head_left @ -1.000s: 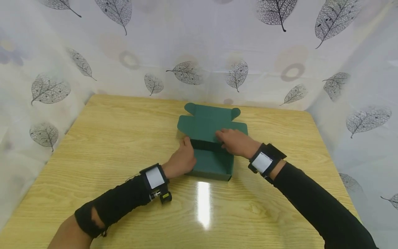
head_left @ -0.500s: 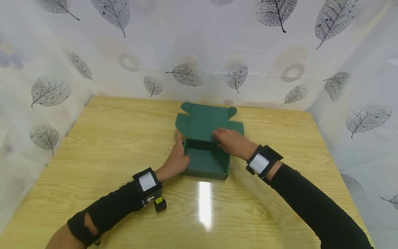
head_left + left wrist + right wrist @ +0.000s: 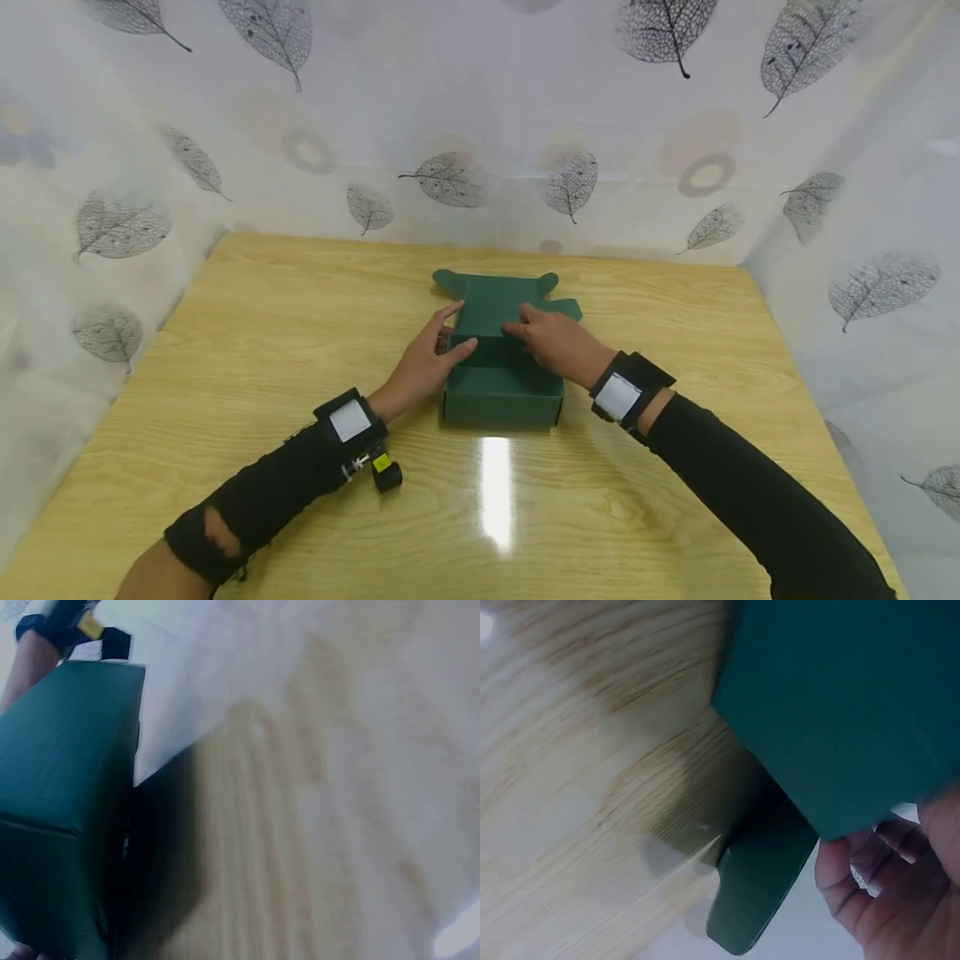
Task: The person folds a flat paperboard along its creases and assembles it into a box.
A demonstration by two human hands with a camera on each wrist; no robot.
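The box point(image 3: 502, 410) stands upright near the middle of the tabletop point(image 3: 300, 325), a plain, matte dark green with straight edges and a low front wall. Its lid point(image 3: 491, 304) is open toward the back, with two rounded tabs point(image 3: 448, 282) at the far end and a round-cornered flap point(image 3: 564, 308) sticking out right. The left hand point(image 3: 420, 367), thumb and fingers spread, touches the box's left side; the right hand point(image 3: 566, 346), fingers curled, pinches its right side near the lid.
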